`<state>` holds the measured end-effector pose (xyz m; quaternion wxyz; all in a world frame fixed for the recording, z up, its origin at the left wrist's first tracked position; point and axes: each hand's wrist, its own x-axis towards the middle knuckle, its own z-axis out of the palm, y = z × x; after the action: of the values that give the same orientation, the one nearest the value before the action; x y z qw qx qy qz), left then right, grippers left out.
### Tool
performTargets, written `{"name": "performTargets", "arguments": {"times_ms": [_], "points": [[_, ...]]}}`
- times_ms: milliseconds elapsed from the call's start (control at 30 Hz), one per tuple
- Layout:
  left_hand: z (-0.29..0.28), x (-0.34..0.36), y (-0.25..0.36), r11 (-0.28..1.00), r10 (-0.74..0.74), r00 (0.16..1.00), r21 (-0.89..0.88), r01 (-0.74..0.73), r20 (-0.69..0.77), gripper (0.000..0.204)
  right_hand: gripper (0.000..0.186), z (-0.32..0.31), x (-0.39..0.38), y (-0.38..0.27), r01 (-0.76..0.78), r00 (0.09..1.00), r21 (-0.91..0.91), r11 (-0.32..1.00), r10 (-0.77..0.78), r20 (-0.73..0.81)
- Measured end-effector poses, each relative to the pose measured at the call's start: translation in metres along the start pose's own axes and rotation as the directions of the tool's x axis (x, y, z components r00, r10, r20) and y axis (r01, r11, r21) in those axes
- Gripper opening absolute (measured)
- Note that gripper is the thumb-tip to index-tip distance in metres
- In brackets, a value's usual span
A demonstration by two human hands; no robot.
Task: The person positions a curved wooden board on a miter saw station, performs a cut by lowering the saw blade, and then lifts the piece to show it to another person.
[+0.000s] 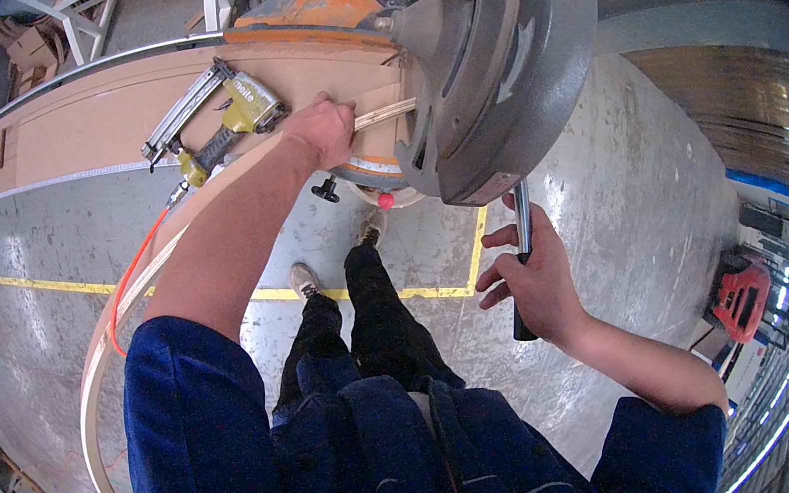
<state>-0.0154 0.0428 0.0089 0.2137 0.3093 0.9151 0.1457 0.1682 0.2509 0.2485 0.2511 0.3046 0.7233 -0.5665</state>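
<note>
My left hand (326,133) is closed around a long pale wooden strip (386,113) and holds it on the saw's table. One end of the strip runs under the grey saw guard (513,48); the rest trails off to the left below my forearm. On the right, my right hand (542,276) is loosely around the saw's handle (523,218), a metal bar with a black grip, its fingers partly spread. The blade is hidden by the guard. A yellow-green nail gun (249,106) lies on the bench left of my left hand.
The brown-covered bench (103,111) stretches left from the saw. An orange air hose (131,273) hangs from the nail gun. A black knob (326,190) and a red ball knob (386,201) stick out below the saw table. Stacked brown sheets (727,99) stand at right.
</note>
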Motion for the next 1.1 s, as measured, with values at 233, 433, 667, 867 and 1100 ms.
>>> {"name": "performTargets", "arguments": {"times_ms": [233,433,667,867,1100], "points": [[-0.008,-0.003,0.004,1.000,-0.021,1.000,0.003,0.021,0.005,0.031,0.070,0.001,0.001,0.002,-0.009,1.000,0.009,1.000,0.009,-0.004],[-0.001,-0.001,0.001,1.000,-0.010,1.000,0.001,0.010,-0.026,0.034,0.069,0.003,0.000,0.001,-0.015,1.000,-0.025,1.000,0.015,0.005],[0.002,0.001,0.000,1.000,-0.026,1.000,-0.008,0.026,0.017,0.035,0.069,0.004,0.000,0.001,-0.013,1.000,-0.023,1.000,0.014,0.011],[0.002,0.002,-0.001,1.000,-0.022,1.000,0.002,0.022,0.013,0.034,0.070,0.004,0.001,0.004,-0.021,1.000,-0.050,0.999,0.021,0.017],[-0.001,0.001,0.001,1.000,-0.024,0.999,0.006,0.024,0.034,0.033,0.070,0.004,0.004,0.009,-0.008,1.000,-0.036,0.999,0.008,0.013]]}}
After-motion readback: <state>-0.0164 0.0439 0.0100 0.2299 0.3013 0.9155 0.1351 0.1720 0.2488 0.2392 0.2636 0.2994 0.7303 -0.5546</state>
